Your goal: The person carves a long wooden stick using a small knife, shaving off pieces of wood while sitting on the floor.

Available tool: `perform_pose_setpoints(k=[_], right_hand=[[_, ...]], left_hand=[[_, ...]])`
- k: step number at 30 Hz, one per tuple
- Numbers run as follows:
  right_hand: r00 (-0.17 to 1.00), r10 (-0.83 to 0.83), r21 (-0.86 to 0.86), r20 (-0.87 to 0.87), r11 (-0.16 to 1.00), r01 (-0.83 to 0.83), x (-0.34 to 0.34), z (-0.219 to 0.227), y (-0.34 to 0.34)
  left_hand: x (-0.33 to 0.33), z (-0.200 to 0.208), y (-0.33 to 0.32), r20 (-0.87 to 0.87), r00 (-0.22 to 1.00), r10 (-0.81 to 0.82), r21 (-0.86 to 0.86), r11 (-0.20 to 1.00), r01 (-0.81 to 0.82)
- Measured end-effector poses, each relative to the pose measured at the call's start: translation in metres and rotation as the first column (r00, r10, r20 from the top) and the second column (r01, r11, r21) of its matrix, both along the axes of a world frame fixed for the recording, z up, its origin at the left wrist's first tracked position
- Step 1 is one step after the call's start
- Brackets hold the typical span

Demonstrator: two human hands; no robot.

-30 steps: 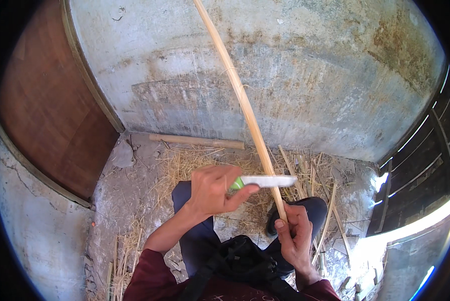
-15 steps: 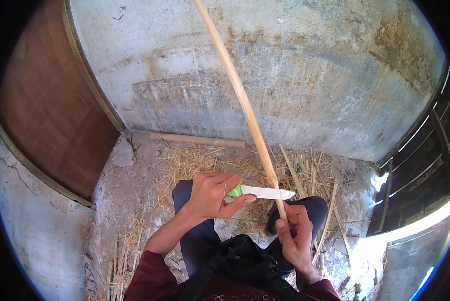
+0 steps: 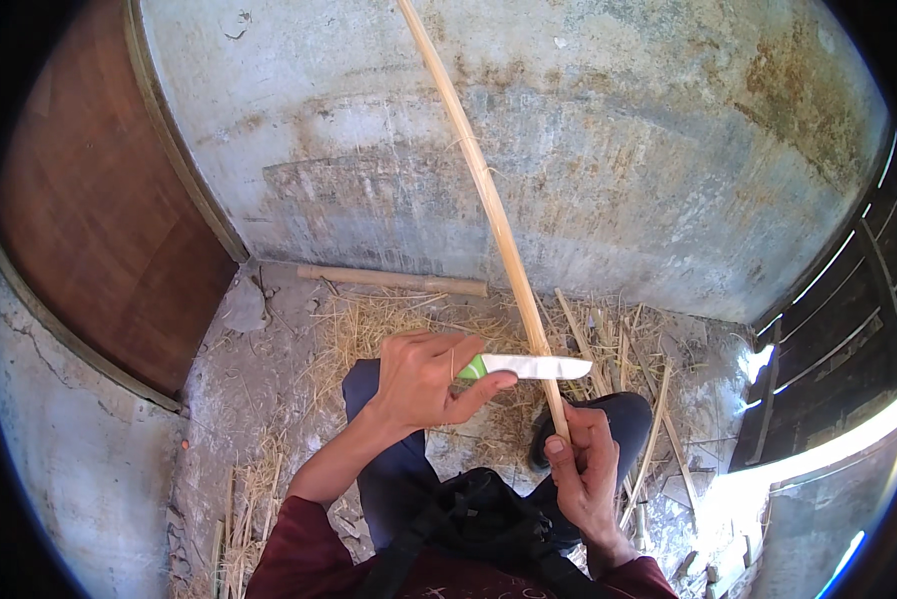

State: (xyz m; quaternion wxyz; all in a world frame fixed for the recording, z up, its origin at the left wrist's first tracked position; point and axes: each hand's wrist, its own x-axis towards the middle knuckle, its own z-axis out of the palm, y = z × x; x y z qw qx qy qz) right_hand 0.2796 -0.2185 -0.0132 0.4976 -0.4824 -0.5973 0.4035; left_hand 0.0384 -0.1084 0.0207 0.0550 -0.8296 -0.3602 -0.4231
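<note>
My left hand (image 3: pixel 426 379) is closed around the green handle of a knife (image 3: pixel 540 367). Its pale blade points to the right and lies across a long, light-coloured bamboo strip (image 3: pixel 496 215), with my left thumb below the blade's base. Lower down, my right hand (image 3: pixel 586 461) pinches the strip's near end between thumb and fingers, above my right knee. From there the strip slants up and to the left, past the wall, and its far tip reaches the top edge of the view. Thin slivers stick out from its middle.
Shavings (image 3: pixel 368 334) litter the floor before my feet. Split bamboo strips (image 3: pixel 658 429) lie to the right, and a bamboo pole (image 3: pixel 393 280) rests along the base of the stained wall (image 3: pixel 608 180). A brown door (image 3: pixel 109 200) stands left, dark slatted boards (image 3: pixel 828 339) right.
The knife blade has shifted slightly up the strip, away from my right hand, and turned more level. The strip's upper part has swung a little to the right.
</note>
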Motion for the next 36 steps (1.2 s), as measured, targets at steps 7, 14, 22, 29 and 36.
perform_pose_setpoints(k=[7,14,22,29,36], right_hand=[[1.000,0.001,-0.022,-0.007,1.000,-0.001,0.000,-0.002,-0.001],[0.998,-0.022,-0.054,-0.057,0.998,0.019,-0.001,-0.003,-0.004],[0.996,0.002,-0.055,-0.094,0.998,-0.007,0.001,-0.010,-0.007],[0.973,0.047,-0.110,-0.226,0.991,-0.074,-0.001,-0.014,-0.009],[0.984,0.045,-0.086,-0.172,0.994,-0.061,-0.001,-0.009,-0.007]], left_hand=[[0.002,0.003,0.000,0.002,1.000,0.011,0.001,1.000,-0.011],[0.008,0.003,-0.002,-0.008,1.000,0.021,-0.061,0.998,-0.021],[0.006,0.009,-0.007,-0.014,1.000,0.002,0.003,1.000,-0.002],[-0.003,0.002,-0.005,0.083,0.996,0.044,-0.086,0.996,-0.037],[0.002,-0.001,-0.011,0.050,0.997,-0.055,-0.079,0.995,0.059]])
